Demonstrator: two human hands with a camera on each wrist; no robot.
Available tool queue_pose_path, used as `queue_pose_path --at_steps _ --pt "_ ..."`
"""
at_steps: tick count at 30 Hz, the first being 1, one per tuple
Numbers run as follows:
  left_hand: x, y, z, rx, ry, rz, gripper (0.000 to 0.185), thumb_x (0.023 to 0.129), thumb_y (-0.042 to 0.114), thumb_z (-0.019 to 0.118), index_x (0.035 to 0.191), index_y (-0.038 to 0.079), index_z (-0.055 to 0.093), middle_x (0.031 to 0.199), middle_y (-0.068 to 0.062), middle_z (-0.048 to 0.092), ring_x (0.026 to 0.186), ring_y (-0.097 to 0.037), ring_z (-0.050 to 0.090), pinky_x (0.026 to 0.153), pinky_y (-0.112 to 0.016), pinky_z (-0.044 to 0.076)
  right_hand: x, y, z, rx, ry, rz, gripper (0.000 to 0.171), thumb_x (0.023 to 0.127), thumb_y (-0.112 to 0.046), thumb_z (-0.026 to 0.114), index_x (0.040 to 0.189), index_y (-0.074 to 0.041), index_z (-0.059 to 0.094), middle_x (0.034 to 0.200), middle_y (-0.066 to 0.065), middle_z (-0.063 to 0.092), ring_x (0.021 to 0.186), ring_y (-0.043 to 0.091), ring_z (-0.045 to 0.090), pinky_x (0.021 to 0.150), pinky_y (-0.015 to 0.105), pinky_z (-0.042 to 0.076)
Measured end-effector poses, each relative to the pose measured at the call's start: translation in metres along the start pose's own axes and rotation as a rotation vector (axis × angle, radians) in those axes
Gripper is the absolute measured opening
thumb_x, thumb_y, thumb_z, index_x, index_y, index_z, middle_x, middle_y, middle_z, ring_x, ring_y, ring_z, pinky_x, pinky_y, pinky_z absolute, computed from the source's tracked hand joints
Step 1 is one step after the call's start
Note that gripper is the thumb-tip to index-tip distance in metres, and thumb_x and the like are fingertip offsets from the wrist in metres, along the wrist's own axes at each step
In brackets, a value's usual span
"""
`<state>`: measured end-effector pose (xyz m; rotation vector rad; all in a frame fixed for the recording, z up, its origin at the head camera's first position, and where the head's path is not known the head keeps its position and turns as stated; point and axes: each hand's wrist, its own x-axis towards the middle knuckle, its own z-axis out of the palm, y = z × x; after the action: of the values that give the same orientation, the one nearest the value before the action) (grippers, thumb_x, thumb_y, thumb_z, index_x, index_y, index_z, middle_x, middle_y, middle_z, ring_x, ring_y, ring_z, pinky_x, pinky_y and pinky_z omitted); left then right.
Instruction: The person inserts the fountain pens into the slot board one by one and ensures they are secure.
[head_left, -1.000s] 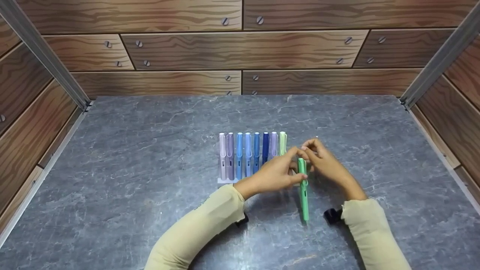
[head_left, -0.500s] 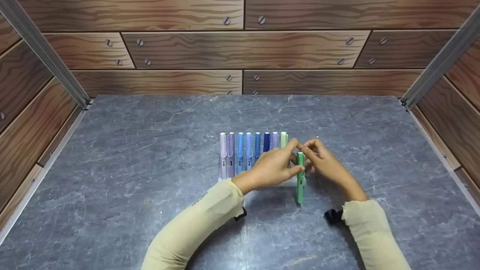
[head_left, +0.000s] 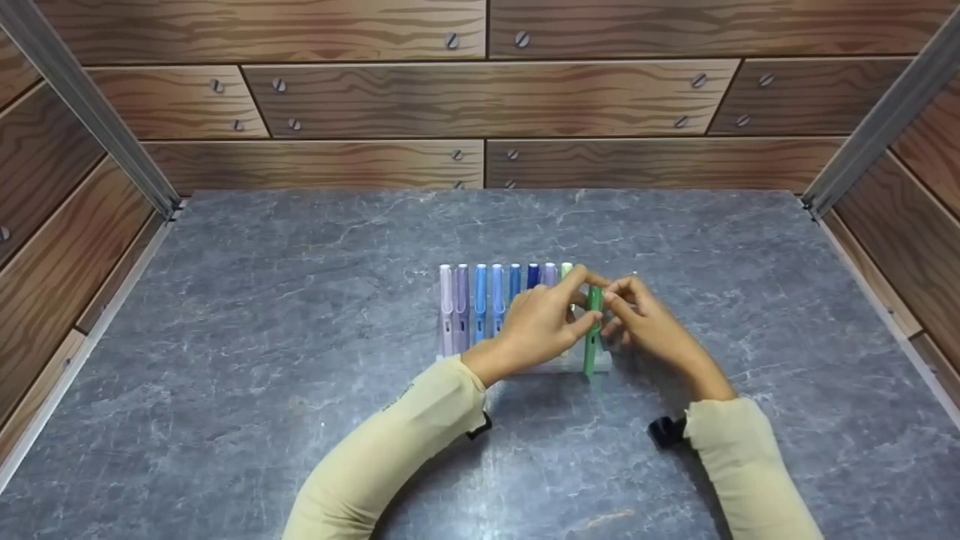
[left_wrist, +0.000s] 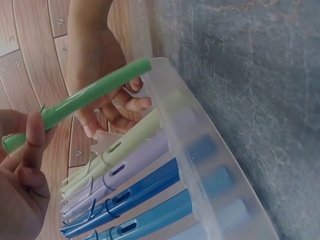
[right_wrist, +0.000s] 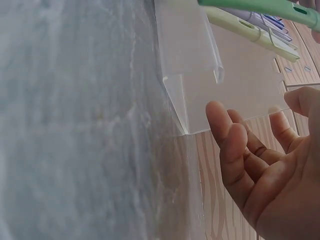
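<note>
My left hand (head_left: 536,322) pinches a green pen (head_left: 592,349) near its capped top, between thumb and fingers. The pen stands upright over the right end of a clear plastic pen stand (head_left: 551,366); in the left wrist view its lower tip overlaps the stand's frosted front lip (left_wrist: 167,82). My right hand (head_left: 652,322) pinches the stand's right side edge between thumb and index finger, other fingers loosely bent below, as the right wrist view shows. A light green pen (left_wrist: 132,135) rests in the stand beside the held pen, with a lilac pen (left_wrist: 145,152) next to it.
Several more pens stand leftward in the row, among them a dark blue pen (head_left: 533,274) and a pale lilac pen (head_left: 445,307); my left hand hides some lower ends. The stand sits on a grey marbled table (head_left: 300,315) with wood-patterned walls (head_left: 480,97) around it.
My left hand has carried the green pen away from me and slightly left, from in front of the stand to over its right end. The right hand has stayed at the stand's edge.
</note>
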<state>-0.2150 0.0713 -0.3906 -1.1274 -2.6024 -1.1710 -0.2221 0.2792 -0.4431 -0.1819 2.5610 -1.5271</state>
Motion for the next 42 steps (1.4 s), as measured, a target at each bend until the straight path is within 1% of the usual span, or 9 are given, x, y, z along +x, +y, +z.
queue_pose_path --at_steps 3,7,11,14,18,21,28,36,42 --pt "0.000 0.000 0.000 0.003 0.036 0.013 0.030 0.093 0.019 0.063 0.121 0.018 0.053 0.101 -0.003 0.075 0.043 0.001 0.038 0.040 -0.012 0.025 -0.001 -0.001 0.000 0.000 -0.005 0.001 0.044 0.102 -0.044 0.040 0.119 -0.003 0.036 0.120 0.021 0.052 0.083 0.025 0.066 0.062 0.029 0.051" --pt "-0.001 0.000 0.000 -0.007 0.082 0.032 0.029 0.094 0.019 0.062 0.122 0.018 0.053 0.101 -0.003 0.075 0.042 0.002 0.034 0.039 -0.012 0.023 -0.001 -0.002 0.000 0.002 -0.016 -0.004 0.040 0.103 -0.039 0.039 0.120 -0.003 0.036 0.118 0.020 0.052 0.083 0.024 0.065 0.063 0.029 0.051" --pt "0.000 0.000 0.000 -0.014 0.124 0.046 0.029 0.094 0.018 0.062 0.122 0.017 0.054 0.100 -0.004 0.075 0.041 0.002 0.033 0.039 -0.011 0.022 -0.001 -0.002 -0.001 -0.005 -0.014 -0.008 0.037 0.104 -0.036 0.039 0.119 -0.003 0.036 0.115 0.018 0.054 0.082 0.021 0.065 0.062 0.029 0.051" --pt "0.000 -0.002 0.001 0.001 0.152 0.060 0.029 0.093 0.017 0.062 0.121 0.016 0.054 0.099 -0.005 0.076 0.042 0.002 0.035 0.039 -0.011 0.024 -0.001 -0.001 -0.001 -0.003 -0.010 -0.004 0.037 0.104 -0.037 0.039 0.118 -0.003 0.036 0.114 0.018 0.054 0.080 0.020 0.065 0.062 0.029 0.050" --pt "0.000 -0.005 0.003 0.023 0.175 0.074 0.028 0.092 0.017 0.063 0.120 0.016 0.056 0.097 -0.005 0.076 0.042 0.001 0.033 0.040 -0.010 0.023 0.000 -0.001 -0.001 0.007 -0.005 0.000 0.037 0.103 -0.038 0.040 0.117 -0.003 0.037 0.112 0.019 0.055 0.079 0.019 0.065 0.062 0.029 0.050" --pt "0.000 -0.006 0.003 0.033 0.171 0.066 0.028 0.092 0.018 0.064 0.119 0.016 0.056 0.097 -0.005 0.076 0.041 0.002 0.031 0.039 -0.011 0.022 0.000 0.000 -0.001 0.005 -0.002 -0.007 0.037 0.103 -0.038 0.041 0.116 -0.003 0.037 0.111 0.021 0.057 0.078 0.018 0.065 0.062 0.028 0.050" --pt "-0.001 -0.011 0.007 0.025 0.140 0.026 0.030 0.092 0.018 0.063 0.121 0.017 0.056 0.098 -0.008 0.075 0.042 0.002 0.034 0.039 -0.011 0.024 0.001 0.001 -0.001 0.002 -0.006 -0.016 0.035 0.103 -0.037 0.040 0.116 -0.004 0.037 0.111 0.023 0.057 0.077 0.018 0.065 0.060 0.028 0.050" --pt "0.001 -0.012 0.012 0.004 0.118 -0.028 0.032 0.092 0.019 0.064 0.122 0.020 0.056 0.102 -0.007 0.075 0.038 0.001 0.024 0.036 -0.012 0.020 0.000 0.000 -0.002 -0.001 -0.008 -0.022 0.035 0.104 -0.036 0.039 0.116 -0.003 0.037 0.110 0.024 0.057 0.076 0.016 0.066 0.060 0.028 0.050" --pt "0.002 -0.012 0.015 0.006 0.092 -0.079 0.033 0.091 0.021 0.065 0.123 0.024 0.056 0.104 -0.006 0.074 0.037 0.001 0.022 0.035 -0.013 0.020 -0.001 -0.002 -0.002 0.016 -0.013 -0.024 0.033 0.104 -0.031 0.040 0.117 -0.001 0.037 0.111 0.026 0.057 0.077 0.018 0.066 0.059 0.027 0.049"
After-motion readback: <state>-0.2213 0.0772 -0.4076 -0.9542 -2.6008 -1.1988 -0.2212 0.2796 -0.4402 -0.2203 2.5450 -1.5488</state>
